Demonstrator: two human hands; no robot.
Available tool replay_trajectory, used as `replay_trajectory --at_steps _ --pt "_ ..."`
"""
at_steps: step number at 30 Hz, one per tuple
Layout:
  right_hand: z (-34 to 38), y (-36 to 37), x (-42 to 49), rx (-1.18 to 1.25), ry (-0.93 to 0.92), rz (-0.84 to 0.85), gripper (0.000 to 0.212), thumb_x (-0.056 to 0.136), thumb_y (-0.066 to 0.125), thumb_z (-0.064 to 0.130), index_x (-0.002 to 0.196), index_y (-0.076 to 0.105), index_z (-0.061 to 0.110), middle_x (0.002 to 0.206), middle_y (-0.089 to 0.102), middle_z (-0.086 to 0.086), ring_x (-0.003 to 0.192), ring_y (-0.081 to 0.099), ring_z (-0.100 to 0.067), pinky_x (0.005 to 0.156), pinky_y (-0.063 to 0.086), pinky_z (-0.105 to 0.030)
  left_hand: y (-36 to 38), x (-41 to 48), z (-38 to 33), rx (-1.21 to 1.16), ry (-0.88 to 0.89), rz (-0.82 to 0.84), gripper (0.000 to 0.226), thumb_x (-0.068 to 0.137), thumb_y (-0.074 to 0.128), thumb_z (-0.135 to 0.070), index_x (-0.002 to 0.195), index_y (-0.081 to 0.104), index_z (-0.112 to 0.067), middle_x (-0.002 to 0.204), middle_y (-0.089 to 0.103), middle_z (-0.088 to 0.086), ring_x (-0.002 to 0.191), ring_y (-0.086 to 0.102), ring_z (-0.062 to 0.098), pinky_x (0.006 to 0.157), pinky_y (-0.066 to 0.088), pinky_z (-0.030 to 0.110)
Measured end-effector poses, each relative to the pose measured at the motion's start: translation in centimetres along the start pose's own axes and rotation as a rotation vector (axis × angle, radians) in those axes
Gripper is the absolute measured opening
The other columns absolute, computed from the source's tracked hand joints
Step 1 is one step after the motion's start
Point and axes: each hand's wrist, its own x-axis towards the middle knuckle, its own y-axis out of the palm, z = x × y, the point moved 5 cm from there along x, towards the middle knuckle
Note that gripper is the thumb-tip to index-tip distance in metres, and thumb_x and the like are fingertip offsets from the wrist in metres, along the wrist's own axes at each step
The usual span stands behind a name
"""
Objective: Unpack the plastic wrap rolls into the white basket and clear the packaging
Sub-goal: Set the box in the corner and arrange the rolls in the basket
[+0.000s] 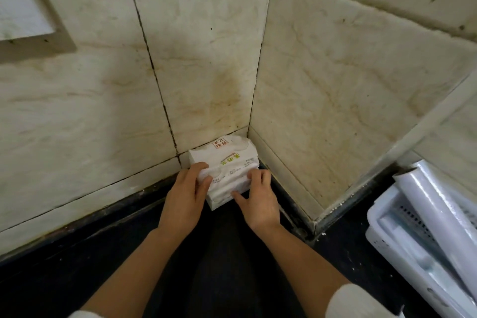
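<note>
Centre frame: left hand (187,192) and right hand (258,196) both grasp a soft white tissue pack (224,166) on the dark table (77,266), tucked into the stained tile corner. Lower right: glossy cylindrical plastic wrap roll (436,206) lying in the perforated white basket (395,248).

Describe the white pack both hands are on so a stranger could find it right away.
Find the corner where the two tiled walls meet the dark counter. The pack sits pushed into that corner, left hand and right hand on its near end. It is a soft white block with green print, unlike the clear rolls in the basket.
</note>
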Motion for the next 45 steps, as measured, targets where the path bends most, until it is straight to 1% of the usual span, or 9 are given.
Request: replay_trajectory --at_steps 6,11,14,17,23,27,33,38,45 --pt "-1.1 -2.6 -3.8 0.172 -0.041 -0.01 0.041 0.085 0.067 0.04 0.115 0.044 0.023 0.119 0.039 0.007 0.093 0.056 -0.012 0.072 0.053 -0.034 -1.1 -2.5 -2.5 0.043 -0.067 -0.043 0.056 0.094 0.042 -0.05 0.143 0.016 -0.045 0.111 0.047 -0.001 0.079 0.052 0.006 0.058 0.043 0.022" --pt "-4.6 -7.1 -9.4 0.125 -0.071 -0.032 0.035 0.088 0.064 0.037 0.116 0.047 0.023 0.117 0.046 0.007 0.095 0.055 -0.01 0.078 0.051 -0.028 1.5 -7.3 -7.9 -0.004 -0.042 0.011 0.048 0.097 0.044 -0.036 0.142 0.029 -0.028 0.113 0.049 -0.002 0.085 0.057 0.013 0.068 0.052 0.03" --pt "-7.9 -11.3 -13.2 0.109 -0.077 -0.055 0.027 0.089 0.061 0.033 0.111 0.048 0.026 0.109 0.046 0.011 0.084 0.053 -0.004 0.07 0.045 -0.019 5.1 -11.0 -11.5 0.004 -0.014 0.159 0.036 0.098 0.042 -0.033 0.134 0.042 -0.025 0.118 0.049 -0.002 0.09 0.057 0.012 0.076 0.053 0.033" --pt "-11.5 -15.8 -15.9 0.084 -0.069 -0.12 0.024 0.089 0.061 0.026 0.111 0.053 0.021 0.105 0.05 0.009 0.086 0.054 -0.007 0.074 0.049 -0.026 9.8 -13.6 -15.4 0.04 0.079 0.326 0.032 0.099 0.042 -0.031 0.128 0.051 -0.022 0.126 0.047 -0.001 0.102 0.056 0.01 0.088 0.051 0.032" --pt "-19.9 -25.2 -18.5 0.004 0.082 -0.271 0.027 0.088 0.06 0.022 0.115 0.053 0.018 0.11 0.053 0.007 0.097 0.054 -0.011 0.079 0.039 -0.021 17.4 -15.1 -23.8 0.13 0.197 0.449 0.046 0.1 0.038 -0.032 0.143 0.036 -0.017 0.153 0.028 0.003 0.139 0.03 0.018 0.11 0.036 0.034" --pt "-24.6 -28.4 -18.4 -0.14 0.233 -0.229 0.039 0.089 0.06 0.029 0.124 0.05 0.015 0.123 0.054 -0.003 0.11 0.053 -0.023 0.091 0.045 -0.038 20.7 -15.0 -27.4 0.147 0.3 0.476 0.048 0.1 0.037 -0.03 0.145 0.032 -0.016 0.158 0.018 0.006 0.147 0.013 0.019 0.118 0.024 0.033" --pt "-28.6 -28.2 -14.9 -0.293 0.372 -0.071 0.051 0.09 0.053 0.044 0.133 0.04 0.019 0.132 0.047 -0.001 0.123 0.041 -0.023 0.107 0.031 -0.046 25.4 -13.0 -28.0 0.317 0.323 0.503 0.055 0.101 0.022 -0.04 0.149 0.023 -0.015 0.161 0.012 0.007 0.149 0.0 0.02 0.122 0.001 0.036" --pt "-28.4 -26.3 -13.0 -0.362 0.312 -0.099 0.053 0.085 0.058 0.043 0.126 0.04 0.016 0.126 0.046 -0.005 0.117 0.043 -0.025 0.101 0.035 -0.045 25.6 -12.7 -28.0 0.478 0.356 0.478 0.07 0.089 0.002 -0.048 0.146 0.03 -0.018 0.158 0.023 0.006 0.147 0.013 0.02 0.12 -0.001 0.04" --pt "-30.3 -26.2 -12.6 -0.14 0.167 -0.156 0.053 0.079 0.065 0.044 0.12 0.048 0.014 0.113 0.047 -0.002 0.103 0.043 -0.019 0.088 0.039 -0.03 26.5 -11.5 -27.8 0.507 0.324 0.538 0.062 0.094 0.03 -0.049 0.15 0.016 -0.026 0.157 0.017 0.001 0.142 0.018 0.016 0.116 0.004 0.043"
